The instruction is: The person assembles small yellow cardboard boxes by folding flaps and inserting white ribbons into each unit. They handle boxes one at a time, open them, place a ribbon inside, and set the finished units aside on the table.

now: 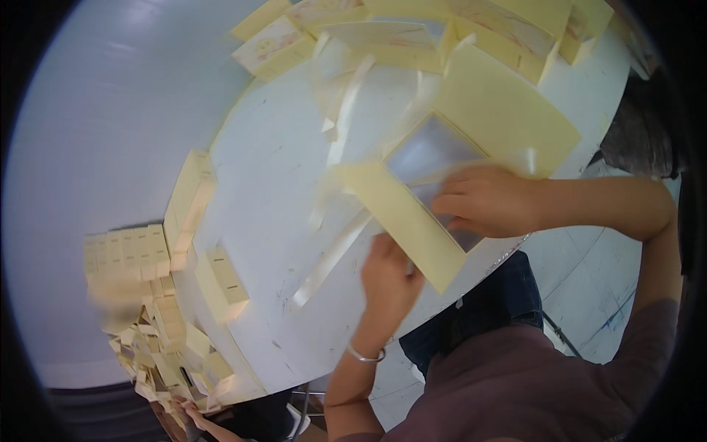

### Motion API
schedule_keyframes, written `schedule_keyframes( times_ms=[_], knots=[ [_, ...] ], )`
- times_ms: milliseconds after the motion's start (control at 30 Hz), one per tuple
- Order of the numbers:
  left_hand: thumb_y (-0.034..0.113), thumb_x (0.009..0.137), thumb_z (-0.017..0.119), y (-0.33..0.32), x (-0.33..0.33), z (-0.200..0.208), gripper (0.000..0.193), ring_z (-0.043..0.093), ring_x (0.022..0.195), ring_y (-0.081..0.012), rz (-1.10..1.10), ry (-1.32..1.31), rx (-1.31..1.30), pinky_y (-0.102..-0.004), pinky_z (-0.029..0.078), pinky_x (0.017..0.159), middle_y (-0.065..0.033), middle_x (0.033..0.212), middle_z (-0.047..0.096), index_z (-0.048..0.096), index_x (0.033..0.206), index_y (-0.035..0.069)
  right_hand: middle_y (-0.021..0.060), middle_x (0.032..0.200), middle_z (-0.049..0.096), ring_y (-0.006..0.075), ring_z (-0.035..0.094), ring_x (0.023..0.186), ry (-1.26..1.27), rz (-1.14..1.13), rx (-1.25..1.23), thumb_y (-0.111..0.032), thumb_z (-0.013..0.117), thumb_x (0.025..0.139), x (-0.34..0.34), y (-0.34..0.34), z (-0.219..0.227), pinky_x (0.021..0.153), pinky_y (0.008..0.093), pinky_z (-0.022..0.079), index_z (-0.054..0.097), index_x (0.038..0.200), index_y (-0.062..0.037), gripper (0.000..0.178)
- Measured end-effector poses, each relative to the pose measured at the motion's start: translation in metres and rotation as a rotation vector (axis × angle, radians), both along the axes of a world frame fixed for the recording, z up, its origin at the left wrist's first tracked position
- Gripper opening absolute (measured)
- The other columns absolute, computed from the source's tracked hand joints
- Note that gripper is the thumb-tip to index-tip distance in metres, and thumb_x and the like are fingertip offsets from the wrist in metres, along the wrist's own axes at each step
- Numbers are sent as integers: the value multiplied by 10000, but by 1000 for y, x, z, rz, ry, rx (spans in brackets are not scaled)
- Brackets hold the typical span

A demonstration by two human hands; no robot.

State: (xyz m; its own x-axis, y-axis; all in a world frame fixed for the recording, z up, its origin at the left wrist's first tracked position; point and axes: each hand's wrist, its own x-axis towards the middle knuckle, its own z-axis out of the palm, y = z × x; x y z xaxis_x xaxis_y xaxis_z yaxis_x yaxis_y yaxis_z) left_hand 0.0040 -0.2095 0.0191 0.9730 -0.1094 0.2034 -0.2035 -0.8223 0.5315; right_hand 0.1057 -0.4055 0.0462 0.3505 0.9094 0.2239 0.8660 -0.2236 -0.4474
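Note:
A pale yellow cardboard box, partly unfolded, lies tilted near the table's front edge. A clear film window fills its framed opening, and a broad panel spreads behind it. At the near-left edge of the long side panel is my left hand, its curled fingers closed on the cardboard. A metal bangle circles that wrist. My right hand lies over the window's lower right part, fingers stretched toward the side panel and slightly apart. Some of the right hand is smeared by motion.
Pale loose strips lie on the white table. Yellow boxes with printed faces line the far edge. Folded boxes stand at the left, by a heap of small cartons. Another person's hand reaches in there.

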Motion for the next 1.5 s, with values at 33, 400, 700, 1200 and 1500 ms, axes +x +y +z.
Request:
schedule_keyframes(
  times_ms=[33,400,700,1200,1500],
  knots=[
    [86,694,614,15,-4,3,121,541,905,-317,43,-19,58,-369,446,737,-134,967,575,601,810,56,157,847,591,307,572,803,-299,93,157,-158,616,735,0,-5,4,667,401,458,562,818,-20,170],
    [51,728,557,128,-97,-9,82,518,779,-280,466,195,-78,-345,430,701,-150,830,544,507,718,-13,83,753,469,246,464,683,-376,-347,157,-399,659,647,-69,-26,-35,687,363,376,514,754,-51,393],
    [26,667,557,70,-58,-12,77,495,593,-300,18,-45,-93,-359,419,529,-114,644,491,487,699,19,107,651,400,283,401,640,-555,-642,76,-239,634,577,9,-106,-51,603,369,314,414,596,-66,280],
    [586,645,601,272,-72,62,896,348,1180,-377,1168,257,395,-517,272,954,-275,1309,290,288,1330,100,166,1298,378,333,322,1215,-546,-772,281,-239,585,778,74,-151,-45,1011,408,233,392,1236,-6,549],
    [473,765,494,280,-94,49,755,426,1136,-339,680,188,-978,-461,423,867,-206,1275,373,228,1343,66,199,1321,333,318,292,1241,-326,-617,487,-487,434,839,-28,-62,-50,1021,433,198,332,1287,-27,650]
  ],
)
